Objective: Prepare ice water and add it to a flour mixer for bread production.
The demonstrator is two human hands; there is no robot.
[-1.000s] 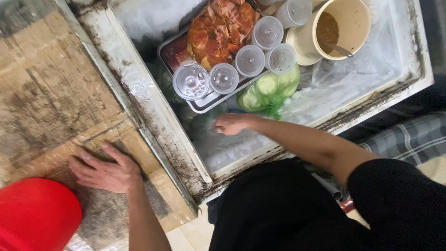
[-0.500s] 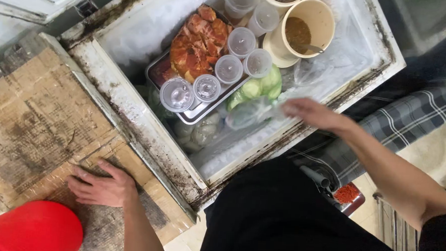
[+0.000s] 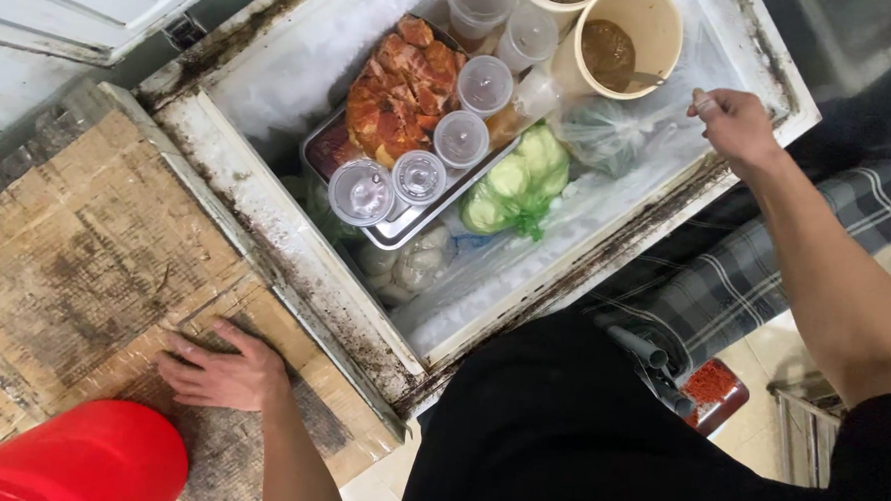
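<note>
My left hand lies flat, fingers spread, on worn brown cardboard that covers the surface left of an open chest freezer. My right hand hovers over the freezer's right rim, fingers curled beside a beige bucket of brown sauce with a spoon in it. Whether the fingers pinch the clear plastic there is unclear. Inside the freezer are a metal tray of reddish marinated meat, several lidded clear cups and a bag of green vegetables.
A red round container sits at the lower left, touching the cardboard. Frost lines the freezer walls, and its rim is stained dark. More clear bags lie under the tray. My black clothing fills the bottom middle; plaid fabric and a small red object lie to the right.
My right hand has risen from deep in the freezer by the green bag to the right rim near the bucket, its fingers now curled. My left hand stays on the cardboard.
</note>
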